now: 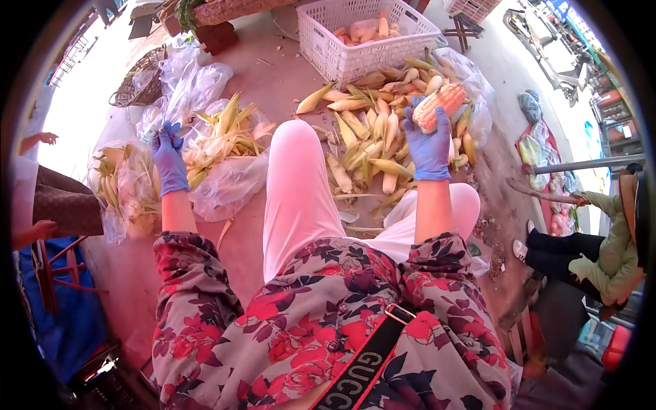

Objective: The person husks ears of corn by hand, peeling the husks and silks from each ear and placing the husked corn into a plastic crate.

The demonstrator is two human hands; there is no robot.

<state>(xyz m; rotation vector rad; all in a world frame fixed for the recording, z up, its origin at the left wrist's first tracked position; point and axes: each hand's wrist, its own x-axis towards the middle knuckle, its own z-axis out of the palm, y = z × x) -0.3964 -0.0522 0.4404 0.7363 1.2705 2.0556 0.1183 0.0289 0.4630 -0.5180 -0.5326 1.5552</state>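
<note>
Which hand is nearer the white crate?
Right. The right hand is on the near side of the white crate, toward its right; the left hand is farther, to its left.

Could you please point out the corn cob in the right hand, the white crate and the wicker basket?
Corn cob (439, 105): head view, on its exposed kernels.
White crate (384, 57): head view, on its near wall.
Wicker basket (127, 90): head view, on its woven side.
</note>
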